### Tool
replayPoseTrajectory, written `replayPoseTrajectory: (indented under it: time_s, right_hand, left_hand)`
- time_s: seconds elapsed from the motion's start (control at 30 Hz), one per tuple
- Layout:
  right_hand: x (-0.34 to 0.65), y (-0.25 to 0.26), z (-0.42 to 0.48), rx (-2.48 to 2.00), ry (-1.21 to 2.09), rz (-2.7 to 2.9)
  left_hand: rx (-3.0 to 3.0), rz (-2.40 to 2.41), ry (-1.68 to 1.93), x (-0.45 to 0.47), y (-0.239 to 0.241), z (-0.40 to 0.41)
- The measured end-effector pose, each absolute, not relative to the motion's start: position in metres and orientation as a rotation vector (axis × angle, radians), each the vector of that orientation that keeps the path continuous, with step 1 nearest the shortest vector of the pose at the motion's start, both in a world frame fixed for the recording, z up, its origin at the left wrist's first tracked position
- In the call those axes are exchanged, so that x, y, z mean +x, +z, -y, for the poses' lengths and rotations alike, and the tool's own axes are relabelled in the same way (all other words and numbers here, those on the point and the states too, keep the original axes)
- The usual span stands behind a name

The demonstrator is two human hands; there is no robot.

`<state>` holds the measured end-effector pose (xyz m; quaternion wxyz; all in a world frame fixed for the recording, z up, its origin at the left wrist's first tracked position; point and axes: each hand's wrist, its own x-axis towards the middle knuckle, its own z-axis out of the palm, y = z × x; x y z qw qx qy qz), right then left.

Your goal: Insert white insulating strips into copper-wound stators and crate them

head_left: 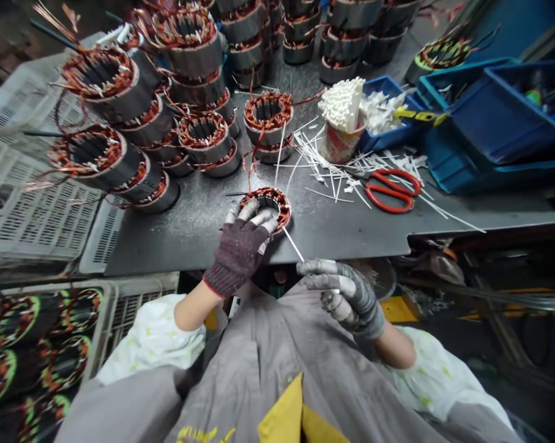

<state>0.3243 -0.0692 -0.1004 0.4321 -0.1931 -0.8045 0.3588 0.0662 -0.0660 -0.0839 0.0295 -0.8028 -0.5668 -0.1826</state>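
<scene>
A motor stator (284, 208) with copper windings stands at the front edge of the dark worktable. My left hand (244, 243), in a dark glove with pale taped fingers, lies over its near left side and grips the rim. From the stator a white tie cord (293, 243) runs down to the right. My right hand (344, 292), gloved and taped too, pinches the far end of this cord in front of the table edge. A second thin white strand (281, 151) sticks up from the stator's far side. Part of the stator is hidden under my left fingers.
Stacked stators (203, 138) fill the back and left. Red-handled scissors (392, 191) lie right among loose white strands, beside a cup (339, 144) of white sticks. Blue bins (522, 129) stand at the right. Crates (32, 203) flank the table's left side.
</scene>
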Motion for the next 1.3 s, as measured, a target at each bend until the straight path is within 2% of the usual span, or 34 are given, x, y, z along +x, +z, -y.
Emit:
replayPoseTrajectory:
  time_s: [0.13,0.43,0.57,0.73,1.0,1.3]
  right_hand:
    - [0.321,-0.111,0.081,-0.559,0.966,2.008]
    - [0.294,-0.122,0.068,-0.636,0.830,2.029]
    - [0.300,-0.111,0.072,-0.667,0.720,2.001]
    - [0.313,-0.094,0.083,-0.666,0.738,2.018]
    - [0.299,-0.097,0.078,-0.750,0.544,2.120]
    - [0.302,-0.087,0.080,-0.722,0.604,2.137]
  left_hand:
    - [-2.584,1.711,-0.527,0.058,-0.084,0.059]
    - [-2.379,1.754,-0.530,0.074,-0.088,0.065]
    - [-2.322,1.780,-0.589,0.080,-0.092,0.067]
    - [-2.335,1.770,-0.601,0.080,-0.091,0.068]
    - [-2.337,1.785,-0.608,0.080,-0.091,0.067]
    - [-2.334,1.795,-0.577,0.081,-0.089,0.068]
